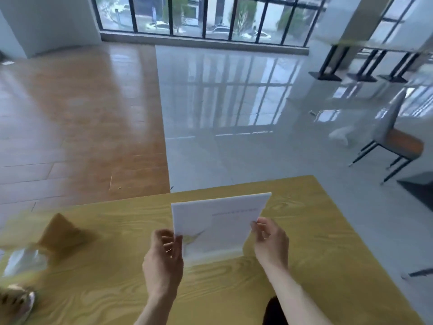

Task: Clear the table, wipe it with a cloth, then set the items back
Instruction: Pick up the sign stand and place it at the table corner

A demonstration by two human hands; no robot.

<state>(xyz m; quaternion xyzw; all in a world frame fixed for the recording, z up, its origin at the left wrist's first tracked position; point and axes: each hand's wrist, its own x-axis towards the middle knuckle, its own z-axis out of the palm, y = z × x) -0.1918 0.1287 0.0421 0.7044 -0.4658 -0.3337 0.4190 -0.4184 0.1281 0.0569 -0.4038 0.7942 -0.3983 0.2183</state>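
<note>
A white booklet with faint print is held a little above the yellow wood-grain table, tilted away from me. My left hand pinches its lower left edge and my right hand pinches its right edge. On the table's left side lies a brown paper piece, folded into a peak. In front of it sits a crumpled clear plastic wrapper, blurred. A shiny rounded object shows at the lower left corner, too blurred to name.
Beyond the table's far edge are a wooden floor on the left and glossy grey tiles on the right. A grey and orange chair stands at the right. Black-legged tables stand by the windows.
</note>
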